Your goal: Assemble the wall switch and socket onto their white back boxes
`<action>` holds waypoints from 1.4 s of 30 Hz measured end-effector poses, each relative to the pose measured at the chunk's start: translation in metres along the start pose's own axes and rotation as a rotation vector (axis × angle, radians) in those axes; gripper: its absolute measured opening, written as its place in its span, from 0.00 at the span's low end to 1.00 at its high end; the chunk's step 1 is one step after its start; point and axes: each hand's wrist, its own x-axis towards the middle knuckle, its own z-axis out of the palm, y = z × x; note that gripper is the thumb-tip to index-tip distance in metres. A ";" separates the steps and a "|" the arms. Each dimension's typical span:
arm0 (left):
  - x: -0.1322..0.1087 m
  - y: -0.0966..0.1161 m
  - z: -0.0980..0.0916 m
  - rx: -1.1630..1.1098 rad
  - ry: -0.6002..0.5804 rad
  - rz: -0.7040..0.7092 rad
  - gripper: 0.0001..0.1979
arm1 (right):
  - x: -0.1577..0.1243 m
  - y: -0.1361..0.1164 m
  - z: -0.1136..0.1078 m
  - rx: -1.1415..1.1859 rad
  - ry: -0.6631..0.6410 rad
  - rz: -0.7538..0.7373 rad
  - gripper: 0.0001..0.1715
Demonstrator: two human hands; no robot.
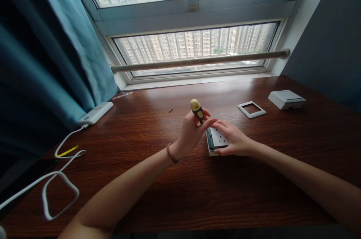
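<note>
My left hand (189,133) is closed round a screwdriver (197,110) with a yellow and black handle, tilted with its handle end up. The shaft's tip points down at the left edge of a white wall socket (219,138), though the fingers partly hide it. With thumb and fingers on opposite sides, my right hand (236,139) grips that socket on the table. Part of the socket's dark inner frame shows along its left and near sides. A small screw (170,110) lies on the table, left of the screwdriver and farther back.
On the wooden table (158,201), a white square cover frame (252,110) and a white box-like piece (287,98) lie back right. At left are a white power strip (96,113), its looped cable (62,174) and a yellow strip (68,151). A blue curtain (70,43) hangs beside the window.
</note>
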 end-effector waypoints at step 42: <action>0.013 0.018 -0.025 -0.098 -0.298 -0.058 0.13 | 0.000 -0.003 -0.002 0.019 -0.009 0.006 0.42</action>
